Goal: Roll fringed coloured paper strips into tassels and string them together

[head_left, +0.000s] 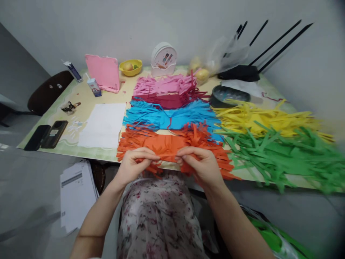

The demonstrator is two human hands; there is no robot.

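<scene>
Both hands pinch the near edge of an orange fringed paper sheet [167,142] at the table's front edge. My left hand [136,163] is closed on it left of the middle, thumb against fingers. A short way to the right, my right hand [201,163] grips the same edge in a pinch. Cut strips fan out at both ends of the orange sheet. Directly behind it lies a blue fringed sheet [169,117], then a dark red one [161,101] and a pink one [167,86].
Yellow [269,120] and green fringed paper [285,154] spreads over the right side, the green overhanging the edge. A dark bowl [229,95] and a black router [239,73] stand behind. On the left are white paper [102,126], phones [54,135] and a pink tablet case [104,72].
</scene>
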